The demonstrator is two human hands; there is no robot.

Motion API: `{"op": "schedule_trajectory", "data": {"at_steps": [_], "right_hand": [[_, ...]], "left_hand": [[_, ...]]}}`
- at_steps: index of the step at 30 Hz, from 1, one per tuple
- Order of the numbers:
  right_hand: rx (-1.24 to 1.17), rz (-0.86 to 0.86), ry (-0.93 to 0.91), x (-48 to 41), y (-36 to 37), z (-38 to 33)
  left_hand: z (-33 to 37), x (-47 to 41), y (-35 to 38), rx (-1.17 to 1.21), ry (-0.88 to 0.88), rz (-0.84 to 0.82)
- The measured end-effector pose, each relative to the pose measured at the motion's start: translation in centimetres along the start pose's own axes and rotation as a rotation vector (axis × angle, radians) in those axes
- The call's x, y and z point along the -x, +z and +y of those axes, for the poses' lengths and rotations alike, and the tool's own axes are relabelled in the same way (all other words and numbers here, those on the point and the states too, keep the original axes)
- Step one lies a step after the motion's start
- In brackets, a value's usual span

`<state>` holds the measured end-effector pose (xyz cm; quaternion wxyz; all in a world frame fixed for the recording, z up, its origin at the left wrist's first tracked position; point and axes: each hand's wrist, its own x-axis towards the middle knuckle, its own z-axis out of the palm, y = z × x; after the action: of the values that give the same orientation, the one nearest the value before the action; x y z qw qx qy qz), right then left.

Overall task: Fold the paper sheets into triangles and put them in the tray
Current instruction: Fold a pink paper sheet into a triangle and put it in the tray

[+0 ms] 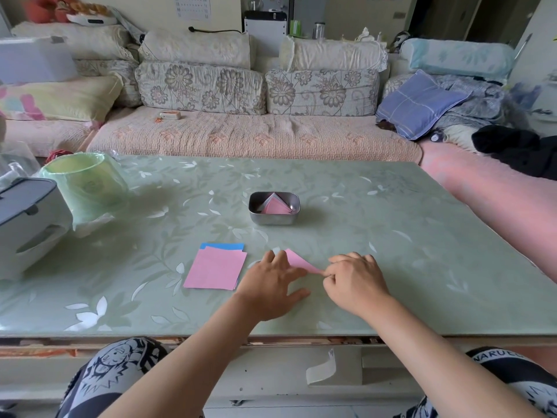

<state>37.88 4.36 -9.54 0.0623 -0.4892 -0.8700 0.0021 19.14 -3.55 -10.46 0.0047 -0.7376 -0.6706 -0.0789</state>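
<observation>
Pale green glass with a white leaf pattern covers the table [391, 236] where two bare hands work, close together near the front edge. The left hand [272, 285] lies palm down with fingers spread and extended, pressing flat on the near part of a pink paper sheet [298, 260]. The right hand [355, 282] is loosely curled, its thumb and forefinger pinched on the sheet's rightmost pointed corner. Only a narrow pink wedge of the sheet shows between the two hands, lying on the glass; the rest is hidden under the left hand, so how far it is folded cannot be told.

Just left of the left hand sits a stack of paper sheets [215, 270], pink on top with a blue one peeking out at its far edge, close to the hand's knuckles but not touching them. Beyond both hands, toward the middle of the table, stands a small metal tray [256, 211] holding folded triangles [275, 206], the top one pink.

Far to the left of the hands stands a translucent green plastic tub [87, 185], and beside it, at the table's left edge, a grey and white appliance [27, 218]. Past the table's far side runs a sofa [256, 134] with floral cushions and a peach cover.
</observation>
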Motion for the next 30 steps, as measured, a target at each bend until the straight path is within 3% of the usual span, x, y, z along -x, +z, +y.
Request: {"op": "schedule_trajectory", "data": {"at_steps": [8,17,22,30], "right_hand": [[-0.153,0.005,-0.053,-1.2,0.0,0.9],[-0.325,0.005,-0.232,-3.7,0.0,0.2],[-0.202,0.023,-0.419,-5.1,-0.5,0.1],[-0.006,0.23,-0.648,-5.7,0.2,-0.7]], "left_hand": [[-2.1,-1.7,0.1,0.329,-0.028,0.075],[-3.8,-3.7,0.0,0.336,0.048,0.095],[-4.4,-4.0,-0.4,0.359,0.12,0.122],[-4.2,-4.2,-0.6,0.304,0.254,0.248]]}}
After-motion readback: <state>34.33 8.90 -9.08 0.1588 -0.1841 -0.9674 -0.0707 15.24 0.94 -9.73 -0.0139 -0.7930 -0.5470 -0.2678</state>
